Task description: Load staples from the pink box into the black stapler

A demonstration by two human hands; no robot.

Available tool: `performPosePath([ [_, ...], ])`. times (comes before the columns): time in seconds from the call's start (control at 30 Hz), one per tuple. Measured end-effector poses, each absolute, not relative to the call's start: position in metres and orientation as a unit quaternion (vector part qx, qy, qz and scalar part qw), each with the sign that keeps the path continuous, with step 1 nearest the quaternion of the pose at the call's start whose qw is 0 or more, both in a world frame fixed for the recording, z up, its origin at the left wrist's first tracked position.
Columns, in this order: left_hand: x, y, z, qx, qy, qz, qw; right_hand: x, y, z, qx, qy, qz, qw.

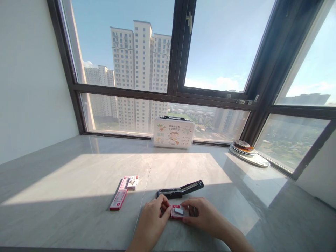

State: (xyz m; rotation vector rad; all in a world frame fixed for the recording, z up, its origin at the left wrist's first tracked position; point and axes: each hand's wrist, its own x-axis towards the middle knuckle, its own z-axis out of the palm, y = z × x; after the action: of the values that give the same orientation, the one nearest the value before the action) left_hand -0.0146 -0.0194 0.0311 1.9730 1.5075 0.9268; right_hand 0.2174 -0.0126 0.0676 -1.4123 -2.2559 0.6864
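Observation:
Both my hands meet over a small red box of staples on the grey stone sill. My left hand pinches the box's left end with thumb and fingers. My right hand grips its right end, fingers curled around it. A pale strip of staples shows in the open box. Just beyond my hands lies a black stapler, its top arm swung open toward the right.
Left of the stapler lie a flat red staple box and two more small boxes. A white cartoon-printed case stands against the window. Stacked plates sit at the right corner. A white wall closes the left side.

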Motion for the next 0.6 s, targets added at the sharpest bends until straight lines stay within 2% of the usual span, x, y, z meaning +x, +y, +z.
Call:
performPosePath([
  [0.13, -0.017, -0.016, 0.029, 0.703, 0.552, 0.359, 0.268, 0.209, -0.012, 0.072, -0.52, -0.8, 0.216, 0.205],
  [0.3, -0.041, 0.007, 0.035, 0.697, 0.607, 0.336, 0.18, 0.196, -0.005, 0.072, -0.515, -0.81, 0.195, 0.203],
  [0.4, -0.046, 0.015, 0.04, 0.736, 0.581, 0.285, 0.197, 0.186, 0.0, 0.073, -0.486, -0.832, 0.173, 0.203],
  [0.6, -0.041, 0.006, 0.039, 0.733, 0.579, 0.301, 0.192, 0.17, 0.019, 0.079, -0.468, -0.838, 0.147, 0.239],
])
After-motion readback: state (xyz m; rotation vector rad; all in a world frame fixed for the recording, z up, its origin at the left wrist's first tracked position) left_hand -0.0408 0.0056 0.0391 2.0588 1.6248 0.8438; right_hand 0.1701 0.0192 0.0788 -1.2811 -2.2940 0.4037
